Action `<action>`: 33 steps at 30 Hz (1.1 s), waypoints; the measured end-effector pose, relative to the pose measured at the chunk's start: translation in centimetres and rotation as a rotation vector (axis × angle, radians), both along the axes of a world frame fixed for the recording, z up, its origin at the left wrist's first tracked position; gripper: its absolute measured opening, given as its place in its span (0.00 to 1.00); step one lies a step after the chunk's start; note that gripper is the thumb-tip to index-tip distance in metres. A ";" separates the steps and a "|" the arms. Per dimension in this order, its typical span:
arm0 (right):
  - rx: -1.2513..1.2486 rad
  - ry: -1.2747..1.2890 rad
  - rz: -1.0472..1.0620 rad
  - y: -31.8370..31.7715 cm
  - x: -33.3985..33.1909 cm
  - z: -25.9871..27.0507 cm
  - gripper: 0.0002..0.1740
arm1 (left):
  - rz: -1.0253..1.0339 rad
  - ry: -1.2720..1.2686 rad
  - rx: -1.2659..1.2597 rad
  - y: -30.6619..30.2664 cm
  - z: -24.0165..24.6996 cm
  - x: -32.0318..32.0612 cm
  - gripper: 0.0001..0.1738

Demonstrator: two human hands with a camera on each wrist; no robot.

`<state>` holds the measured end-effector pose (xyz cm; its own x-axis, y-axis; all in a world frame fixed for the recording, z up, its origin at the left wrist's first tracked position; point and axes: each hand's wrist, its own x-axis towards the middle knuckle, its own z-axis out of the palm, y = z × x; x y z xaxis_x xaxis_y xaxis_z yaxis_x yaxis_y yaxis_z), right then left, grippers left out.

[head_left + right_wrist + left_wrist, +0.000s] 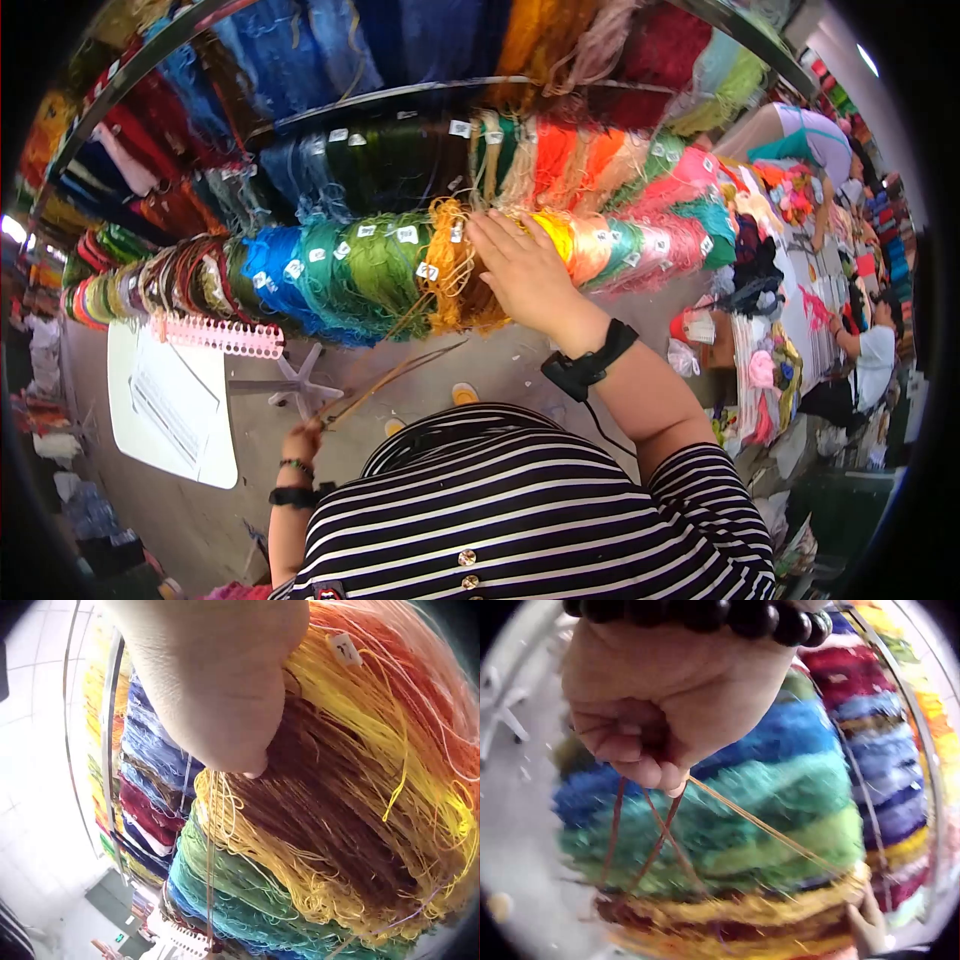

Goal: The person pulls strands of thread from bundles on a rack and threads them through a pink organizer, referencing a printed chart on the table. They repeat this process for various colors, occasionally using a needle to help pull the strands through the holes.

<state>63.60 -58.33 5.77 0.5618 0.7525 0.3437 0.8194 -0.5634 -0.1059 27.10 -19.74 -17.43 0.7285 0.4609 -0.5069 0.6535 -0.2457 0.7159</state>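
My left hand [300,445] is held low in front of the rack, its curled fingers gripping a few long brown and tan threads [662,835]. These stretch up from the fist to the hanging skeins, some of them crossing in the left wrist view. My right hand [525,270] rests on top of the row of skeins with its fingers laid nearly straight. Beneath and beside it hang a dark brown skein [322,802] and a golden yellow skein [445,295]. The fingertips of the right hand are hidden in its own wrist view.
Green skeins [385,260] and blue skeins [275,275] with small white labels hang to the left. More rows of thread hang behind on metal rails. A pink ring-bound strip [220,335] lies by a white table [225,440]. Other people work at a loaded table on the right.
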 end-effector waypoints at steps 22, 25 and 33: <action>0.008 0.900 1.035 20.7 -12.4 9.7 0.21 | 0.536 -0.531 -0.566 -5.3 28.2 -6.2 0.16; 0.034 0.872 1.225 25.9 -17.4 7.9 0.28 | 0.294 -0.547 -0.503 -4.6 30.7 -5.7 0.14; -0.233 1.094 1.013 30.4 -22.7 9.6 0.14 | 0.232 -0.546 -0.383 -1.3 31.1 -7.9 0.12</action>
<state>40.86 -27.88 15.33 -0.3208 0.9448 -0.0666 0.4387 0.0859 -0.8945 19.20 -21.08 13.70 0.8292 0.4977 -0.2544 0.1812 0.1912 0.9647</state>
